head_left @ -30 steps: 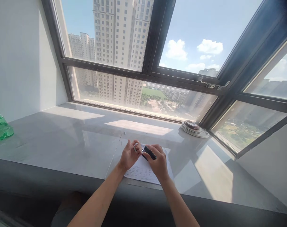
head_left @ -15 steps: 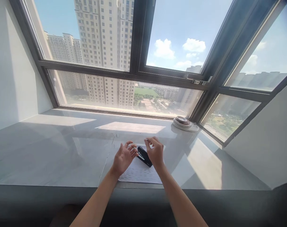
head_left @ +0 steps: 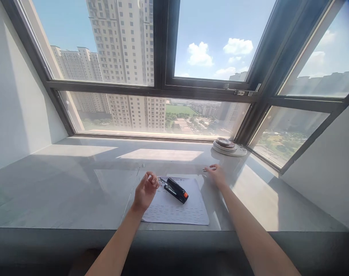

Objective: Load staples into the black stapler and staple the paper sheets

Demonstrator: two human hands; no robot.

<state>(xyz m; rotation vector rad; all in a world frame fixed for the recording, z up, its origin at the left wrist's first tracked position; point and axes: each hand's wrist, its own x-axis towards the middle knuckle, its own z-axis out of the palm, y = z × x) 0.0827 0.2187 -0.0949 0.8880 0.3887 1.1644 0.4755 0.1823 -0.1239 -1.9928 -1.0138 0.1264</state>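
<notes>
A black stapler with an orange end lies opened on the printed sheets of paper, its silver rail pointing up and left. My left hand hovers over the paper's left edge with its fingers curled together. Its fingertips are close to the end of the rail; whether they touch it, or pinch something small, I cannot tell. Further right, beyond the paper, my right hand is low over the counter. Between its fingertips is a small dark strip that looks like staples.
A stack of plates stands in the back right corner by the window frame. A small whitish piece lies on the grey counter behind my left hand. White walls close off both sides.
My right hand has moved right, away from the stapler, to the counter beside the paper. My left hand's fingers have curled in and it has shifted slightly left. The stapler's orange end now shows.
</notes>
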